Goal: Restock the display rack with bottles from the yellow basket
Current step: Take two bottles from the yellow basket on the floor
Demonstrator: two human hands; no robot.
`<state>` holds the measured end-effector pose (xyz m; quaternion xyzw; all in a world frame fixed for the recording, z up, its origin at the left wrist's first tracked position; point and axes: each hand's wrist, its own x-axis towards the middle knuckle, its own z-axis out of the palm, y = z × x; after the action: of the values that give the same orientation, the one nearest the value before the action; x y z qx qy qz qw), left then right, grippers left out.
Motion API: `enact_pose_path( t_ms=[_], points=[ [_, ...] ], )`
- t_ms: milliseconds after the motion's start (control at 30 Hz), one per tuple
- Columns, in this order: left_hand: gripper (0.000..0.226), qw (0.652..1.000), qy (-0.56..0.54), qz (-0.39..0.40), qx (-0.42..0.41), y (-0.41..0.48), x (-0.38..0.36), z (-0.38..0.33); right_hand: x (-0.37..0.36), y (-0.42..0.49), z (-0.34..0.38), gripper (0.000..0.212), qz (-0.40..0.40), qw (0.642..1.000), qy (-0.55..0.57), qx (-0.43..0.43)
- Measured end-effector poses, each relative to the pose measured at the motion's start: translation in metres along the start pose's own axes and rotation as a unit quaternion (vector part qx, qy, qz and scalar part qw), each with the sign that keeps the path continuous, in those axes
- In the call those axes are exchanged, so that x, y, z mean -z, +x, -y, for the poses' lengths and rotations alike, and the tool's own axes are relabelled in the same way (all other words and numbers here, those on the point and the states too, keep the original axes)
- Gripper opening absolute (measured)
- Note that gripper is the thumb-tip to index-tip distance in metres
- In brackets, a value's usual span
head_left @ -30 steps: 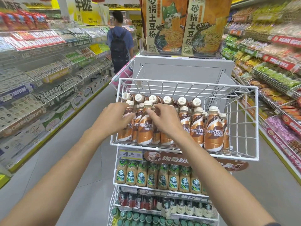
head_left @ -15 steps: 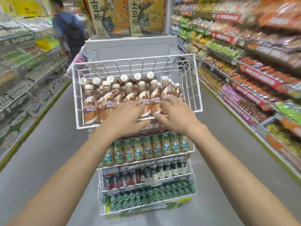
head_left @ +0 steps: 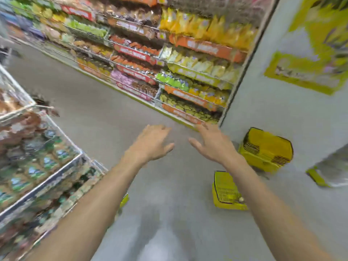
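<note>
**Hands off the rack, view swung to the baskets**

The view has swung right and down. The floor [head_left: 105,117] and the snack shelves [head_left: 169,63] now fill it. The rack [head_left: 47,180], dead ahead half a second ago, sits at the left edge with its bottles [head_left: 48,162] smeared by blur.

Two yellow baskets stand on the floor to the right: the far basket [head_left: 267,147] by the wall, and the near basket [head_left: 225,193] just beside the right forearm.

Both hands have left the top tier. The left hand [head_left: 152,144] and right hand [head_left: 212,146] hang over the floor, fingers spread, holding nothing. One batch looks shelved, so the next step is probably fetching more from a basket.

The forearm cuts off the near basket's right side. A small pale round thing shows inside it, perhaps a cap, but it is too blurred to say. The far basket's contents are hidden, so I cannot tell which basket holds stock. The rack's top tier is mostly out of frame.
</note>
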<state>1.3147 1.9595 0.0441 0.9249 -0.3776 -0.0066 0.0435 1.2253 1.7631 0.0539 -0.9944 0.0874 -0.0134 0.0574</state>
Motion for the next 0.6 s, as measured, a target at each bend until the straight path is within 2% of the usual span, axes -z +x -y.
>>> enact_pose_path(
  t_ms=[133, 333, 467, 600],
  points=[
    [0.060, 0.998, 0.010, 0.027, -0.064, 0.084, -0.015, -0.100, 0.001, -0.009, -0.122, 0.065, 0.017, 0.998, 0.009, -0.067],
    [0.063, 0.993, -0.024, 0.060, -0.099, 0.200, -0.050, -0.237, 0.000, -0.011, -0.282, 0.066, 0.068, 0.989, 0.015, -0.131],
    [0.063, 0.990, -0.033, 0.087, -0.102, 0.254, -0.075, -0.298, -0.002, -0.008, -0.364, 0.058, 0.068, 0.987, 0.030, -0.145],
    [0.057, 0.990, -0.019, 0.092, -0.107, 0.302, -0.093, -0.338, -0.011, 0.005, -0.430, 0.060, 0.087, 0.982, 0.029, -0.166]
  ],
)
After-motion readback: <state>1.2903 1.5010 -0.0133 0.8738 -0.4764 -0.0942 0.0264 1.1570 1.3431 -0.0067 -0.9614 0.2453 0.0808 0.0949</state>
